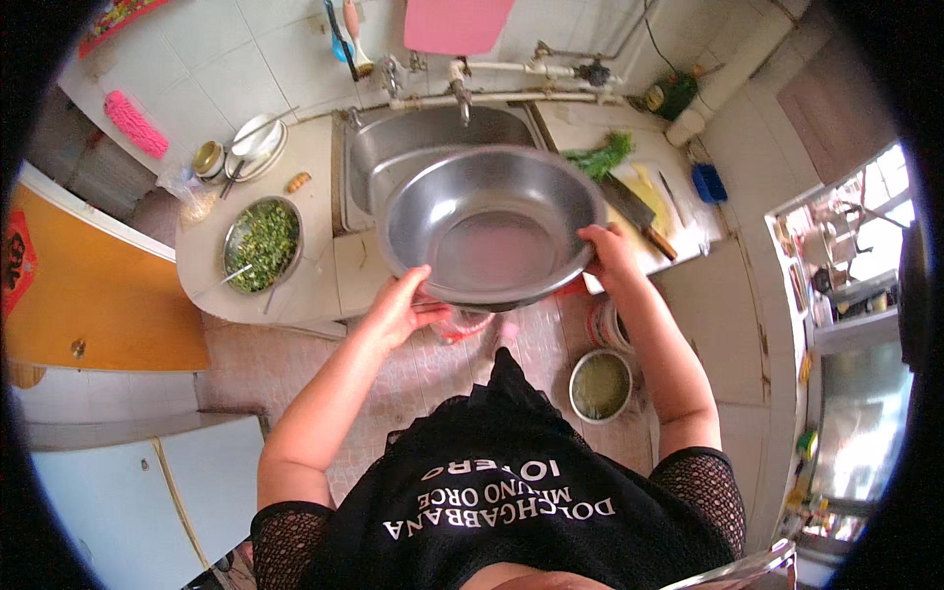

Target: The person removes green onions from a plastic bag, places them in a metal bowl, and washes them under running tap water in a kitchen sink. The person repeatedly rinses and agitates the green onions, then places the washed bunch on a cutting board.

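Both my hands hold a wide stainless steel basin point(494, 221) in front of me, partly over the sink's front edge. Its inside faces up and shows no solid contents; whether a little water lies in it I cannot tell. My left hand point(405, 306) grips the near left rim, thumb on top and fingers beneath. On the right rim rests my right hand point(611, 254), its fingers partly hidden under the basin. Behind the basin is the stainless steel sink point(435, 133), below a metal faucet point(461, 102).
Left on the counter stands a metal bowl of chopped greens point(262, 243), near stacked dishes point(254, 147). To the right, a cleaver point(638, 214) lies on a cutting board beside leafy greens point(605, 155). A pot of greenish liquid point(601, 386) stands on the floor.
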